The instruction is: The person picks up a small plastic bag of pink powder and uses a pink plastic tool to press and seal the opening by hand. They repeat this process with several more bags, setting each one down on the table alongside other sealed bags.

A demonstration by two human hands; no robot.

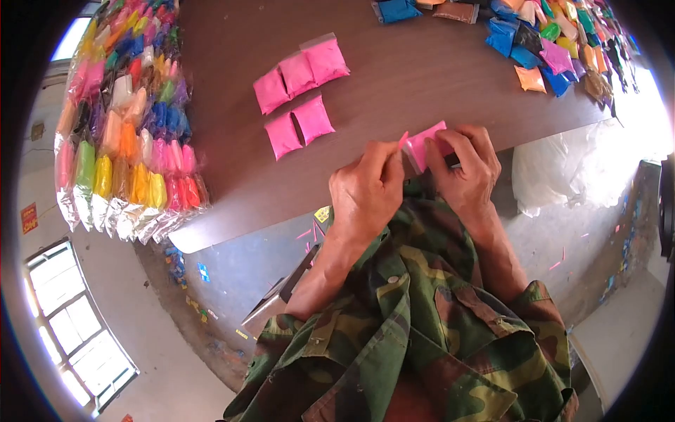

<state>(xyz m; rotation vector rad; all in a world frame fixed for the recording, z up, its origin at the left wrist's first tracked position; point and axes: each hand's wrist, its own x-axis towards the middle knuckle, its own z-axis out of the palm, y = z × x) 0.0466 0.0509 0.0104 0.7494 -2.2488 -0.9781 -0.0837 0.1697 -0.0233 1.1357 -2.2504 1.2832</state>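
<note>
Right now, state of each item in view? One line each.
pink packet: held at the table edge, pinched between both hands
left hand: closed on the packet's left end
right hand: closed on the packet's right side
five pink packets: lying flat on the table, grouped, untouched
large clear bag of mixed-colour packets: full, lying at the table's left end
loose mixed-colour packets: heaped at the far right

Five packets (299,95) on table (394,77); bundle (126,119) left; pile (541,35) right

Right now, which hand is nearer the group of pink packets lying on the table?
Left. The left hand sits just below-right of the pink packets; the right hand is farther right.
</note>
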